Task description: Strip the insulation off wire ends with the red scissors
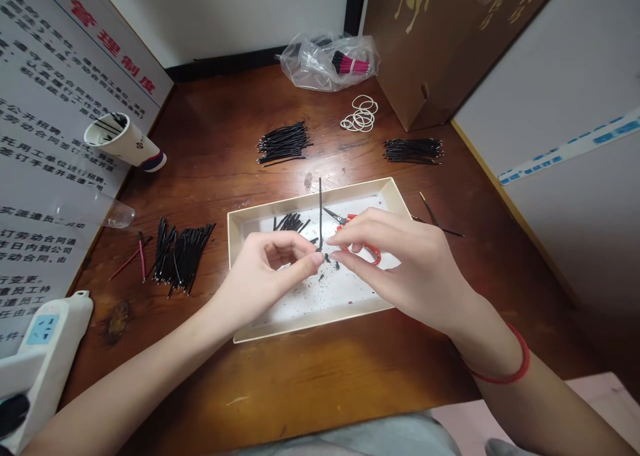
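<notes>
My left hand point(270, 273) pinches a thin black wire point(320, 206) between finger and thumb, and the wire stands upright above a cream shallow tray point(310, 326). My right hand point(395, 263) is close beside it, fingertips near the wire's lower end. Red-handled scissors point(350, 226) sit against that hand, their handles partly hidden under my fingers and their blades pointing left. A small pile of cut black wires point(290, 223) lies in the tray, with black bits and specks scattered on its white floor point(320, 303).
Bundles of black wires point(284, 143) lie on the wooden table point(300, 389), with others at the right point(413, 151) and left point(183, 256). Behind them are rubber bands point(360, 115) and a plastic bag point(305, 63). A paper cup point(120, 139) lies tilted; a power strip point(45, 349) sits front left.
</notes>
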Available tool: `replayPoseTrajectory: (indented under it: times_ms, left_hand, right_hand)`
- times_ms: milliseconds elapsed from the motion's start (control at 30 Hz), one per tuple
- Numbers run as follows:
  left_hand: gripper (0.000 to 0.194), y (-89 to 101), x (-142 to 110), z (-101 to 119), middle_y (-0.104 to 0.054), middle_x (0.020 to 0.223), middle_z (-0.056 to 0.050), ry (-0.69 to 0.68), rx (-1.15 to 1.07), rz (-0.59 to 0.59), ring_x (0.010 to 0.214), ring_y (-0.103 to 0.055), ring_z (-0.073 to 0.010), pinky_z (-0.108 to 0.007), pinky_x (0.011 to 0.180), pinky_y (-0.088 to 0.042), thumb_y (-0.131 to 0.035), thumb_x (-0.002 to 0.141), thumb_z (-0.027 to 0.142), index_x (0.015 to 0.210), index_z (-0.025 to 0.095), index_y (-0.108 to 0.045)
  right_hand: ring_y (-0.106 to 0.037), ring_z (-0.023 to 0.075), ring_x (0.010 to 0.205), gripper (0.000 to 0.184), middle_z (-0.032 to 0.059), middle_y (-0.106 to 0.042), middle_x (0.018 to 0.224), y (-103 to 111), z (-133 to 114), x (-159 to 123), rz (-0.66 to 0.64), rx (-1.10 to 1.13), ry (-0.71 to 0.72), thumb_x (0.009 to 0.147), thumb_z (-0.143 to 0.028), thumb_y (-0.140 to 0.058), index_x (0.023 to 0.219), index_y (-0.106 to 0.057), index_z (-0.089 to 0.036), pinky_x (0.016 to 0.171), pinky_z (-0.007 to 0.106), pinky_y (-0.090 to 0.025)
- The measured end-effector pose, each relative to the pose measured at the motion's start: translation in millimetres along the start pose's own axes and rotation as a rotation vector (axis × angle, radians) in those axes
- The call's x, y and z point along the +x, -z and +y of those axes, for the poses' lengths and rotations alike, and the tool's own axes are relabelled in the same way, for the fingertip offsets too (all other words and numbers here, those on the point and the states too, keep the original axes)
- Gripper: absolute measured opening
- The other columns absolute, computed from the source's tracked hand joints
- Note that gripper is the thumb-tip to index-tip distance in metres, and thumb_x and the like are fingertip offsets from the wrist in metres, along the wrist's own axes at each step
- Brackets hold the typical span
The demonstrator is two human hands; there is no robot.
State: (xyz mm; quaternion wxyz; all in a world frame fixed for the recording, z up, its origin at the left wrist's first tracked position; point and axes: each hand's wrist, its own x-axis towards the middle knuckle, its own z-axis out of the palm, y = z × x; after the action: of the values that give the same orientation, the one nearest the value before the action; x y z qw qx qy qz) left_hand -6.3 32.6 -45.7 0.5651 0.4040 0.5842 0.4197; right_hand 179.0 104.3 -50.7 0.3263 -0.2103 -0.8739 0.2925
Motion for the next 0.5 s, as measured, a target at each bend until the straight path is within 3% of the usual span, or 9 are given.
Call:
replayPoseTrajectory:
  times_ms: [133,300,500]
  left_hand:
    - [0.006,-1.7,-0.6,-2.2,-0.065,0.063,0.003,-0.043,0.124,0.000,0.063,-0.056,-0.0096,-0.020,0.063,-0.046,-0.072,0.074,0.016,0.069,0.015,-0.070]
    - [0.012,-2.0,-1.1,-3.9,-0.069,0.068,-0.001,-0.087,0.216,0.000,0.065,-0.059,-0.0121,-0.023,0.064,-0.047,-0.068,0.081,0.025,0.075,0.015,-0.073]
    - [0.016,-3.1,-3.7,-4.6,-0.073,0.072,-0.002,-0.162,0.316,0.057,0.068,-0.062,-0.0135,-0.024,0.066,-0.048,-0.066,0.084,0.028,0.082,0.014,-0.075]
  right_hand:
    - [-0.053,0.0129,0.070,0.024,0.0022,-0.056,0.080,-4.0,4.4,-0.5,-0.061,-0.091,0.140,0.095,-0.006,-0.055,0.105,-0.072,-0.020,0.057,0.024,-0.043]
    - [-0.055,0.0145,0.070,0.016,0.0031,-0.059,0.076,-6.2,6.9,-0.2,-0.032,-0.121,0.127,0.094,-0.010,-0.059,0.092,-0.074,-0.017,0.060,0.026,-0.046]
    - [-0.062,0.0143,0.074,0.017,0.0045,-0.067,0.081,-7.1,7.4,0.2,-0.024,-0.052,0.087,0.093,-0.006,-0.058,0.089,-0.072,-0.014,0.065,0.026,-0.049]
